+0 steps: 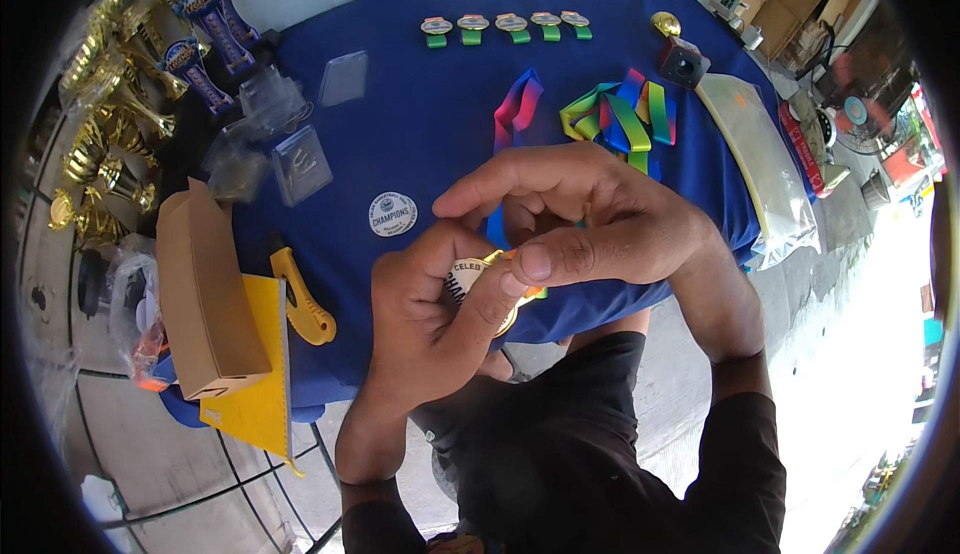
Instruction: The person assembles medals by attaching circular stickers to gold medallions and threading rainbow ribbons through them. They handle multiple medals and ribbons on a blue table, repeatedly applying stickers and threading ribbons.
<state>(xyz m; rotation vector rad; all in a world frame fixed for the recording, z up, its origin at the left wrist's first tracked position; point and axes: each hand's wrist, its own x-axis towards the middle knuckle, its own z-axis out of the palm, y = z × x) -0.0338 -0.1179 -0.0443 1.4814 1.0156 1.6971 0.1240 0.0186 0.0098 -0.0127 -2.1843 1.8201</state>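
A gold medal (pixel 470 280) with a round white printed face is pinched in my left hand (pixel 425 314), its fingers closed about it. My right hand (pixel 610 214) comes over from the other side, fingers curled and thumb pressed at the medal's edge, where a bit of orange and green ribbon shows. Part of the medal is hidden by both thumbs. Left of it on the blue cloth lies a round white printed disc (pixel 391 214), much like the medal's face. Multicoloured ribbons (pixel 625 119) lie beyond my right hand, and a pink and blue ribbon (pixel 516 114) runs behind it.
Several medals with green ribbons (pixel 511 24) form a row at the table's far side. A yellow cutter (pixel 302 299), a cardboard box (pixel 215 294), clear plastic cases (pixel 302 166) and gold trophies (pixel 110 164) are leftward. A dark cube-shaped object (pixel 683 62) and plastic-wrapped pack (pixel 755 154) sit right.
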